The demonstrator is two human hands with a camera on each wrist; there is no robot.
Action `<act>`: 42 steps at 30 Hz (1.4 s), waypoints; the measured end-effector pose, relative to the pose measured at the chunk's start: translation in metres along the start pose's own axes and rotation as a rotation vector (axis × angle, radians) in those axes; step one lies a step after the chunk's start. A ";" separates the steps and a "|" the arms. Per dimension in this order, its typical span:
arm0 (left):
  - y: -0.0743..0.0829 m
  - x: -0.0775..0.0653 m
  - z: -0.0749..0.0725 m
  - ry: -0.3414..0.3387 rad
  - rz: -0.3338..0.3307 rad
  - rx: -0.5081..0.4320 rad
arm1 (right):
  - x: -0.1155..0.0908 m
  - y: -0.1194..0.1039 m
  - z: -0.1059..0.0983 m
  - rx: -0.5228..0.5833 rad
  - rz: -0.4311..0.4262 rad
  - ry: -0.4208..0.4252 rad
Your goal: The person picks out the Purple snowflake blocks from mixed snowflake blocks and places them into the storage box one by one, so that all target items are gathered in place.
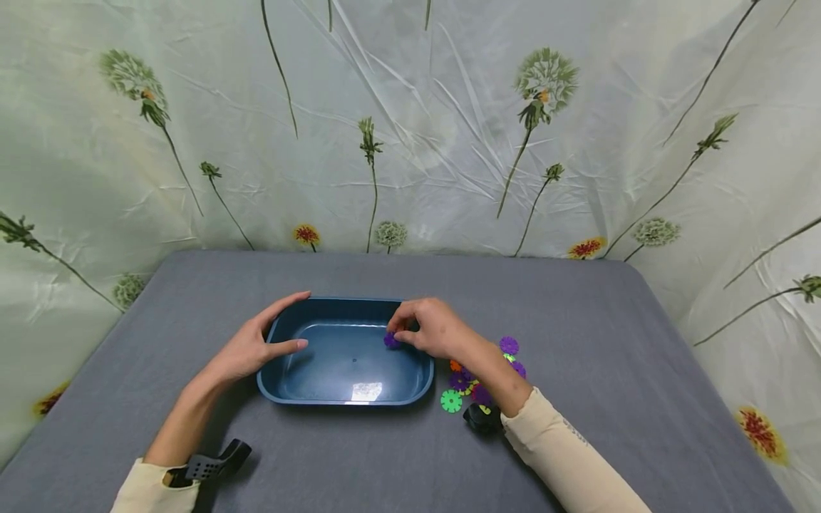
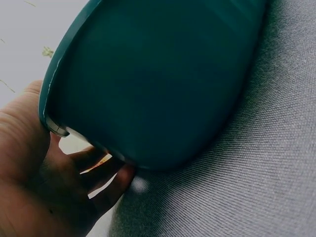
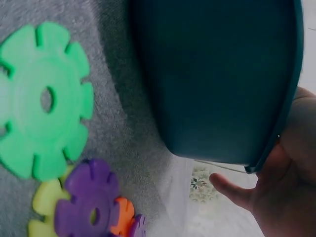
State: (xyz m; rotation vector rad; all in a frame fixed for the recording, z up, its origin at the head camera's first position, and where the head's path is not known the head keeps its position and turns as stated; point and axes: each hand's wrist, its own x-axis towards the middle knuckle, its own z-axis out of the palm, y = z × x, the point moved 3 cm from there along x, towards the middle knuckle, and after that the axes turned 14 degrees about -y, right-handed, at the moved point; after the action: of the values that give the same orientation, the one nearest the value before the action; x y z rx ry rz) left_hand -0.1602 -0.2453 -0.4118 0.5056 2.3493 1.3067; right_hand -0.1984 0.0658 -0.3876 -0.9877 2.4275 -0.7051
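A blue plastic tub (image 1: 330, 374) sits on the grey cloth. My left hand (image 1: 246, 350) grips its left end, thumb over the rim and fingers along the outer wall; the left wrist view has these fingers (image 2: 116, 185) against the outside. Over the right part of the tub, my right hand (image 1: 436, 329) pinches a purple notched disc (image 1: 391, 341) between thumb and fingertips. In the right wrist view the tub wall hides that disc. Beneath my right forearm lies a loose pile of notched discs, among them a green disc (image 1: 451, 400) and a purple disc (image 1: 509, 345).
Grey cloth (image 1: 346, 463) covers the table. A flower-printed curtain (image 1: 436, 142) hangs behind its far edge. Yellow and orange discs (image 3: 123, 216) lie among the purple ones right of the tub. Black wrist-camera straps (image 1: 212, 467) sit at my cuffs.
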 end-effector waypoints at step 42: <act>-0.003 0.000 0.000 0.009 0.020 0.001 | -0.020 0.001 0.000 0.128 -0.155 0.102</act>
State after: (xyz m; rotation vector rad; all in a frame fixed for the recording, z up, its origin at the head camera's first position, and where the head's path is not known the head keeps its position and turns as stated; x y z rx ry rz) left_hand -0.1605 -0.2466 -0.4151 0.5257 2.3579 1.3197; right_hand -0.1859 0.0812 -0.3844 -1.1210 2.3749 -0.9733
